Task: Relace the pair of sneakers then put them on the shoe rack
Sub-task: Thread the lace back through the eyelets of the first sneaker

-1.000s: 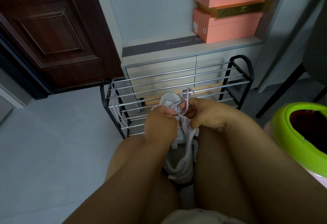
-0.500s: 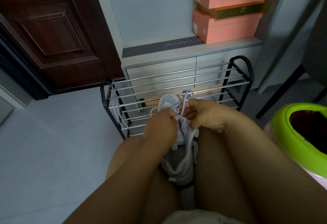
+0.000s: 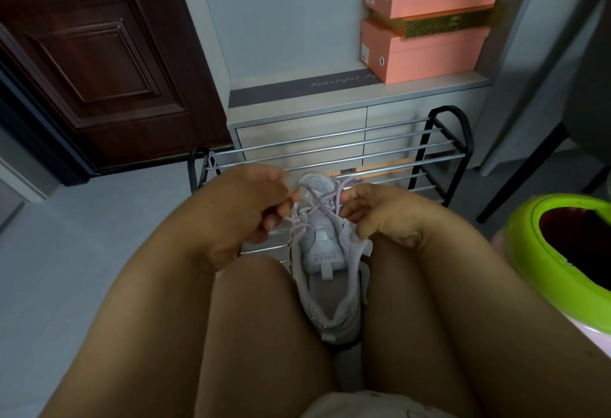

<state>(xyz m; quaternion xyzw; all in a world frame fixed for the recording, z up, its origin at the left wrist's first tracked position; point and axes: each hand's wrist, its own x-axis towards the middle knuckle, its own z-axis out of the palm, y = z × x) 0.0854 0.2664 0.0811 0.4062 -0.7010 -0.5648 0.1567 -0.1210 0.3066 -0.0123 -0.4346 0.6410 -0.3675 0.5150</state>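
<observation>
One pale sneaker (image 3: 325, 272), wedged between the person's knees, toe toward the shoe rack (image 3: 439, 153); heel partly hidden by the thighs. Left hand (image 3: 238, 216) and right hand (image 3: 380, 216) stood apart at either side, each pinching a lace (image 3: 317, 202) end; fingertips blurred. Second sneaker not seen. Green-rimmed bin (image 3: 542, 252) cut off at right

one sneaker (image 3: 325, 262); two hands; one shoe rack (image 3: 439, 153); two pink boxes (image 3: 429, 44); one green bin (image 3: 562, 252)
</observation>
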